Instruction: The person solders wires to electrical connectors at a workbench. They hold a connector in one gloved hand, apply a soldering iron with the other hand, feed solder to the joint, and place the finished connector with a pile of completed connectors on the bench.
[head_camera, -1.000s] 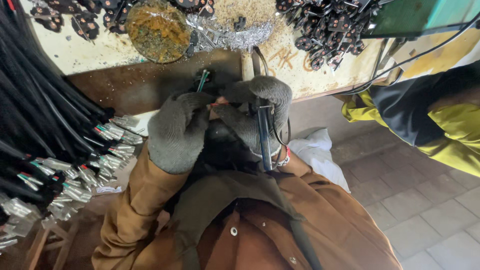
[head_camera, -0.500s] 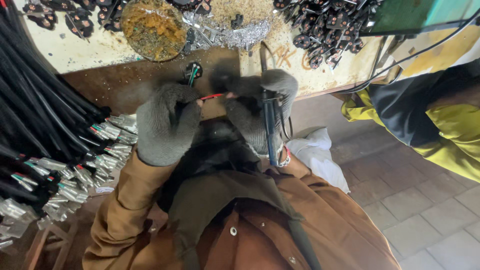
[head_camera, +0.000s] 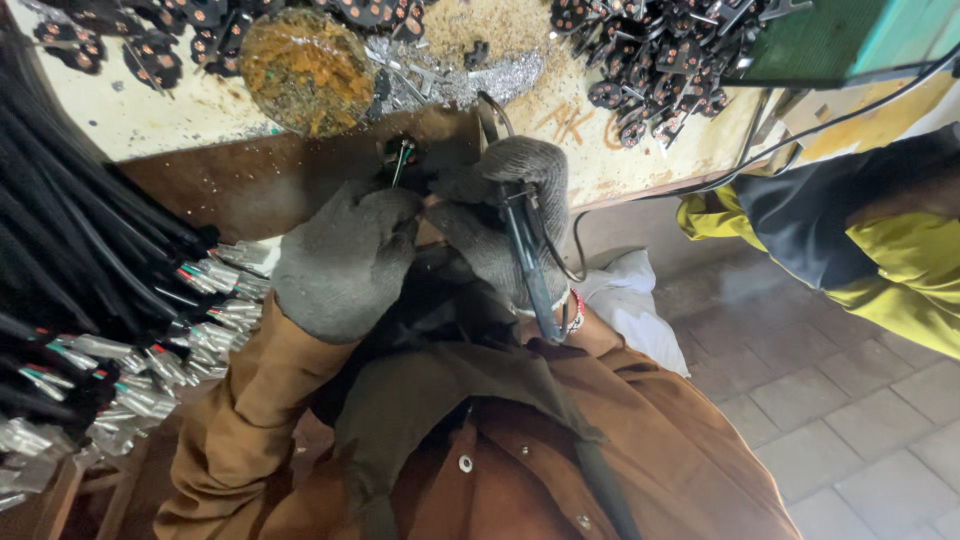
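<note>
You are pinching a black cable end (head_camera: 400, 152) with coloured wires just above your gloved left hand (head_camera: 345, 255), its fingers curling closed around it. Your right hand (head_camera: 505, 220) is gripping a pair of black-handled pliers (head_camera: 525, 262), fingers wrapping the handles, the tool's head meeting the wires between both hands, before the desk (head_camera: 620, 160).

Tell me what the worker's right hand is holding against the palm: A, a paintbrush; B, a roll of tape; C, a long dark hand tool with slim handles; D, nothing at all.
C: the gloved right hand is wrapped round a dark slim-handled tool whose handles run down past the wrist, while the left hand pinches a small cable end beside it.
</note>
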